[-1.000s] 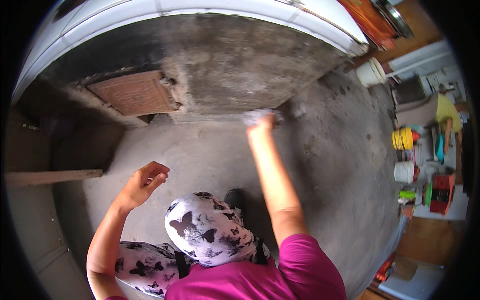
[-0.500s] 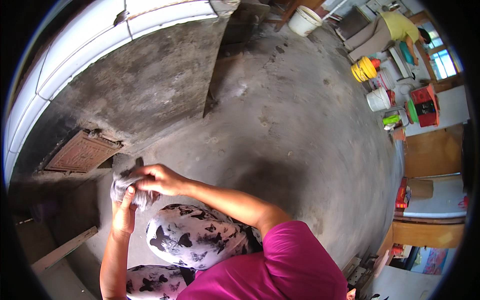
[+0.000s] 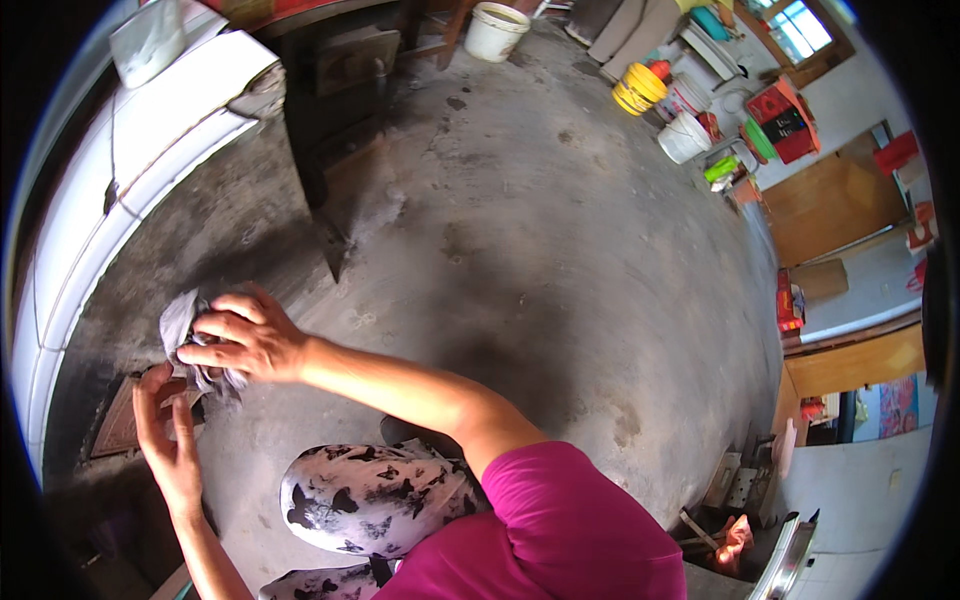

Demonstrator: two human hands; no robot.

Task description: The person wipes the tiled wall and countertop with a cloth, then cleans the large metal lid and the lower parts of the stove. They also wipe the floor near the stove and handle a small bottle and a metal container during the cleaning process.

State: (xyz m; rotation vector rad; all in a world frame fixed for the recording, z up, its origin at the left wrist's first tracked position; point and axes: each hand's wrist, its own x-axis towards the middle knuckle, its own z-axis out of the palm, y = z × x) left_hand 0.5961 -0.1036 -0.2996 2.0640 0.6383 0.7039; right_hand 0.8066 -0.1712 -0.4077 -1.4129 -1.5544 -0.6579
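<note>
A crumpled grey cloth (image 3: 178, 322) is up in front of the sooty side of a masonry stove (image 3: 250, 190). My right hand (image 3: 255, 338) grips it from the right, fingers bent over its folds, and part of it hangs below them. Just under the cloth is my left hand (image 3: 168, 440), its thumb and fingers apart and slightly curled, with nothing seen between them. Its fingertips come close to the cloth; whether they touch I cannot tell. Behind that hand, a rust-brown stove door (image 3: 115, 420) is partly covered.
White tiles (image 3: 75, 235) edge the stove top. Grey concrete floor (image 3: 520, 260) spreads to the right. A white bucket (image 3: 496, 32) stands far off, with a yellow bucket (image 3: 638, 90) and another white bucket (image 3: 684, 137) at far right. A person (image 3: 630, 35) stands beyond them.
My left hand has come off the cloth and opened below it. My right hand holds the cloth, now higher and further left. The view has swung, cutting off the other person's upper body.
</note>
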